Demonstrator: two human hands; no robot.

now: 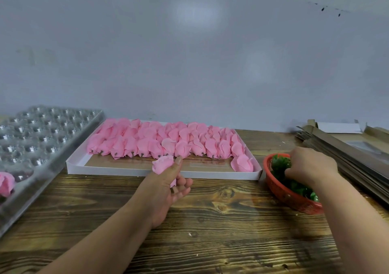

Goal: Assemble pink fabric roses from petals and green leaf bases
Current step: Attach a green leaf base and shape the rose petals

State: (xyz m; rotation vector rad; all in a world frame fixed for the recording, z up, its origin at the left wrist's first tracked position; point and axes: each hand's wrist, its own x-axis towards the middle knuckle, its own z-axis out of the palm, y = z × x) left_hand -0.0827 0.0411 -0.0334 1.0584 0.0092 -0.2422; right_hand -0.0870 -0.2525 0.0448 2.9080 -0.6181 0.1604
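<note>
My left hand [168, 181] grips a pink fabric rose bud [163, 166], thumb up along its right side and fingers curled round its lower end, above the wooden plank table [210, 221] just in front of the near rim of the tray. My right hand [311, 164] reaches down into a red plastic mesh basket [284, 196] at the table's right edge, its fingers curled in among the green leaf bases [281, 166]; whether they have hold of one I cannot tell, since the fingertips are hidden in the heap.

The basket sits just beside the near right corner of a shallow white cardboard tray [105, 168] with a brown floor, which lies along the far edge of the table at its centre. Rows of pink fabric rose buds [164, 141] fill the far half of this tray, lying on their sides with small dark stems pointing toward the near rim; one further bud [242, 163] lies apart in the near right corner of the tray.

At the left edge of the table lies a clear plastic blister tray [42, 135] of round cups, running from the far edge toward the near left corner. A finished pink rose [6, 184] occupies one cup at the left edge of my view.

At the far right corner of the table rests a stack of flattened brown cardboard boxes [347, 147], just behind the basket. A pale grey wall [189, 53] rises behind the table's far edge
</note>
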